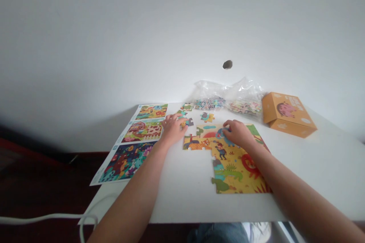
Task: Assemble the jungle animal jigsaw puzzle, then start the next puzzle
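The left hand's [173, 128] fingers are loosely spread at loose pieces [190, 122]; the right hand's [238, 133] curl over the puzzle's [234, 174] top edge, grip unclear. The yellow puzzle, showing a red lion and green crocodile, lies partly joined on the table [182, 201], its lower left unfilled.

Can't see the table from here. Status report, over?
Left hand by multicoloured loose jigsaw pieces. Right hand on partly assembled yellow animal jigsaw. Clear plastic bags behind, not blocking.
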### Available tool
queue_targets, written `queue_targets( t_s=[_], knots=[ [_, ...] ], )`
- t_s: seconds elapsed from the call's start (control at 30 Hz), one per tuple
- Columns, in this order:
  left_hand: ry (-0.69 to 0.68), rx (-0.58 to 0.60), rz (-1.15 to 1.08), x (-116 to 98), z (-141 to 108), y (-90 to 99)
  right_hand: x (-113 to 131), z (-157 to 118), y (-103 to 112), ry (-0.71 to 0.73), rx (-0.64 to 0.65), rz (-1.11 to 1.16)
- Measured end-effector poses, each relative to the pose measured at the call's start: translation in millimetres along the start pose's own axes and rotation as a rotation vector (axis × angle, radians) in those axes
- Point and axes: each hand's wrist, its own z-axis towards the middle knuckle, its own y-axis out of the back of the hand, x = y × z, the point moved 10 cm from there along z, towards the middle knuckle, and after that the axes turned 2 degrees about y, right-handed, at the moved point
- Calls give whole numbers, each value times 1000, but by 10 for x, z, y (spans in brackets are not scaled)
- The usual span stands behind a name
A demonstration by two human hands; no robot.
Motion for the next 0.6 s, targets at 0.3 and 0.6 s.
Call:
queue_targets(
  t_s=[0.3,0.6],
  knots=[
    [156,29,65,151,5,-24,1,-4,-128,-16,19,-21],
    [185,32,89,172,1,-9,-17,-6,-130,-26,16,-30]
  ],
)
